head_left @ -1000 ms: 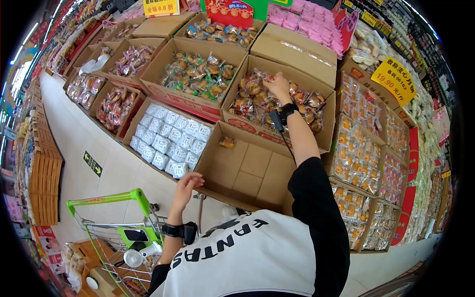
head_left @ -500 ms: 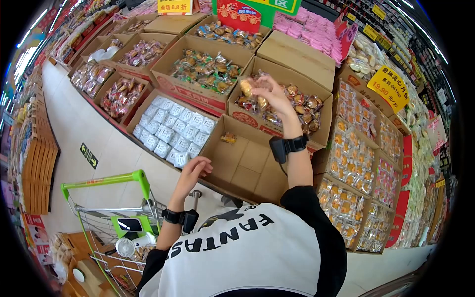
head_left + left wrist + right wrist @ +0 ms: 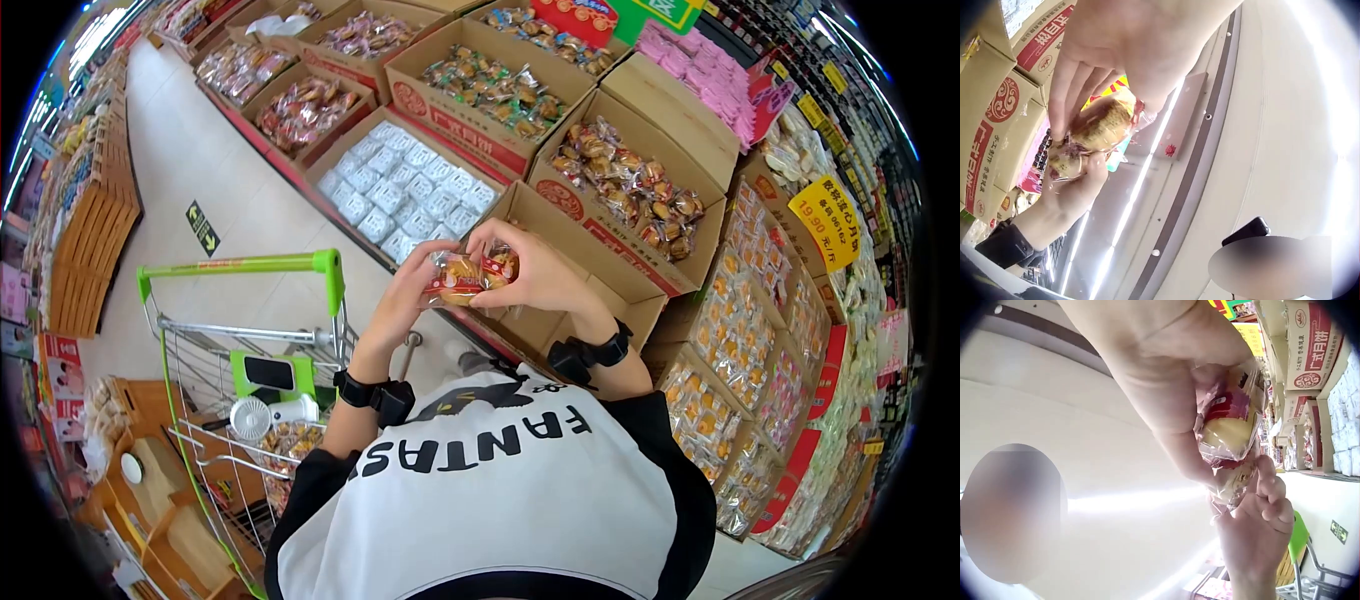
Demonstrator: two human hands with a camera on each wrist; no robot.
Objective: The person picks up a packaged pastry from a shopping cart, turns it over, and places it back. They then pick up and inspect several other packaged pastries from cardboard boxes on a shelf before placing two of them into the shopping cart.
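Both hands meet in front of the chest in the head view, holding clear-wrapped mooncakes with red printing. The left hand (image 3: 400, 297) grips one wrapped mooncake (image 3: 458, 280) from the left. From the other side, the right hand (image 3: 545, 272) pinches a second wrapped mooncake (image 3: 499, 266) between thumb and fingers. The packets lie against each other, as the left wrist view also shows, with one mooncake (image 3: 1107, 122) under the left fingers. In the right wrist view, the right hand curls round its mooncake (image 3: 1230, 428), and the left fingertips (image 3: 1269, 481) are close below.
Behind the hands stands a mostly bare cardboard box (image 3: 632, 305), beside a box of white packets (image 3: 400, 190). Farther back, an open carton (image 3: 600, 228) holds many wrapped mooncakes. A green-handled shopping cart (image 3: 240, 264) carrying a phone (image 3: 270, 373) and small fan (image 3: 252, 417) stands at left.
The right hand has come out of the mooncake carton with a packet and moved down toward the body. The left hand, earlier holding nothing, has risen to meet it and now holds a mooncake.
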